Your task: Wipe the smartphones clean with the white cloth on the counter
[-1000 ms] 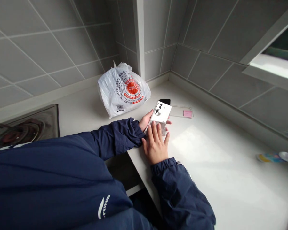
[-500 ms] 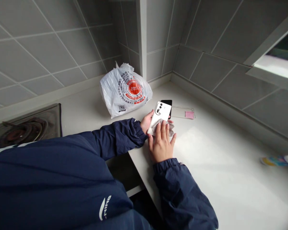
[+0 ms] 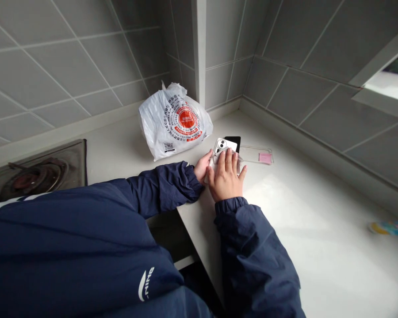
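Observation:
My left hand [image 3: 203, 165] is closed around the left side of a white phone [image 3: 231, 144], its back and camera lenses facing up. Over the phone's back lies my right hand [image 3: 227, 177], fingers stretched out and slightly spread, pressing a thin greyish wipe [image 3: 216, 159] against it. Most of the wipe and the phone's lower part are hidden under that hand. Just behind the white phone, a black phone or dark flat panel [image 3: 236, 140] shows in part. A clear phone case [image 3: 254, 148] with a pink slip [image 3: 265, 157] lies to the right on the white counter [image 3: 305, 207].
A white plastic bag [image 3: 159, 119] with red and black print stands behind my left hand. To the left is a gas hob [image 3: 43, 170]. A colourful packet [image 3: 389, 228] lies at the far right. Grey tiled walls [image 3: 225, 35] bound the counter.
My right hand has slid up the phone's back towards the lenses with the wipe, covering more of it. My left hand keeps its hold. The view has shifted slightly.

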Demonstrator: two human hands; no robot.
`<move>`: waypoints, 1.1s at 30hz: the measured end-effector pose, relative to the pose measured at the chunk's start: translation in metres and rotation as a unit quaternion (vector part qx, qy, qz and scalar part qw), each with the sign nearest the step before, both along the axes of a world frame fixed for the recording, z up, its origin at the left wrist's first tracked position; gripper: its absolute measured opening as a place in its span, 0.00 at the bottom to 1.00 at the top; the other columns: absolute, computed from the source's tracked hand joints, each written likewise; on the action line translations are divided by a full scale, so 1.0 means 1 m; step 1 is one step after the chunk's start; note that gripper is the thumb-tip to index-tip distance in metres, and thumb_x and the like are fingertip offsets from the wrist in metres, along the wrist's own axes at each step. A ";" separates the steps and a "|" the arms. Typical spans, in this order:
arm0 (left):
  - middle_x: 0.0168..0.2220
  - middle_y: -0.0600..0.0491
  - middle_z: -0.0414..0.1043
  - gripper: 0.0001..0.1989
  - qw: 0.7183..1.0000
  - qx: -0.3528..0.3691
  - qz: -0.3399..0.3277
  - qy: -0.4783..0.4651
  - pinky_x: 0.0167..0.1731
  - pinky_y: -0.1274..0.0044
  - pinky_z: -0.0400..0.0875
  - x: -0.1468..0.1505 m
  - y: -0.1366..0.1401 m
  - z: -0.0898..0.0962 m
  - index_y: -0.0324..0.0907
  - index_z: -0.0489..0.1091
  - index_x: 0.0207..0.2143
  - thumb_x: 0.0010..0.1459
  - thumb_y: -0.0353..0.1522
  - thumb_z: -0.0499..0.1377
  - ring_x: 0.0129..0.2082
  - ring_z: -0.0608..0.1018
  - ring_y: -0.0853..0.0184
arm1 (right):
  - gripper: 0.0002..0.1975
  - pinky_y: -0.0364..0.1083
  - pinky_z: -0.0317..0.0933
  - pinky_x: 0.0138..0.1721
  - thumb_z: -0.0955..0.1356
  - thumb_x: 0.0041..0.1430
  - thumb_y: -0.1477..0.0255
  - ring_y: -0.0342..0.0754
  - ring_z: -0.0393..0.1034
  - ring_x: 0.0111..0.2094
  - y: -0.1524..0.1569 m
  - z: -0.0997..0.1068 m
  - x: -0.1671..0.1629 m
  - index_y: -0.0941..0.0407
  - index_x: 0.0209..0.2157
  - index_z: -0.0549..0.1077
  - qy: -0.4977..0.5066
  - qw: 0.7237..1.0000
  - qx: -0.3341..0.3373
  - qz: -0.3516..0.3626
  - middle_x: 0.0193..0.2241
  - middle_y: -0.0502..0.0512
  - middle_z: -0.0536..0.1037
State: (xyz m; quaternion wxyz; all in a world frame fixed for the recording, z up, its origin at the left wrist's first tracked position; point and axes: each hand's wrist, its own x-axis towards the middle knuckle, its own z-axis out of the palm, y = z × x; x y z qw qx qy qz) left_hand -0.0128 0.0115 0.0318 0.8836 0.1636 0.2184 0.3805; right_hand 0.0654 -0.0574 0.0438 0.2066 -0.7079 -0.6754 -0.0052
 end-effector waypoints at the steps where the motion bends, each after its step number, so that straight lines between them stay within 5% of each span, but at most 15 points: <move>1: 0.56 0.40 0.75 0.34 1.000 0.002 -0.003 -0.003 0.66 0.65 0.57 -0.001 0.000 0.000 0.36 0.62 0.67 0.72 0.46 0.37 0.58 0.77 0.56 | 0.34 0.73 0.42 0.67 0.56 0.70 0.59 0.62 0.43 0.73 0.001 -0.002 -0.001 0.63 0.71 0.53 0.006 1.000 0.005 0.004 0.73 0.67 0.50; 11: 0.52 0.32 0.76 0.41 0.998 0.025 -0.059 -0.002 0.57 0.55 0.62 -0.011 0.003 0.004 0.29 0.66 0.61 0.70 0.50 0.32 0.54 0.77 0.46 | 0.28 0.73 0.32 0.69 0.56 0.71 0.62 0.57 0.49 0.72 -0.022 -0.043 -0.015 0.56 0.68 0.62 0.040 0.994 0.091 0.055 0.70 0.63 0.60; 33: 0.52 0.34 0.77 0.36 0.998 0.033 -0.045 -0.001 0.52 0.56 0.72 -0.004 0.006 -0.006 0.31 0.65 0.63 0.69 0.48 0.39 0.44 0.83 0.50 | 0.26 0.72 0.41 0.67 0.56 0.72 0.64 0.56 0.49 0.72 -0.021 -0.042 -0.003 0.54 0.66 0.64 0.070 0.992 0.082 0.067 0.69 0.63 0.61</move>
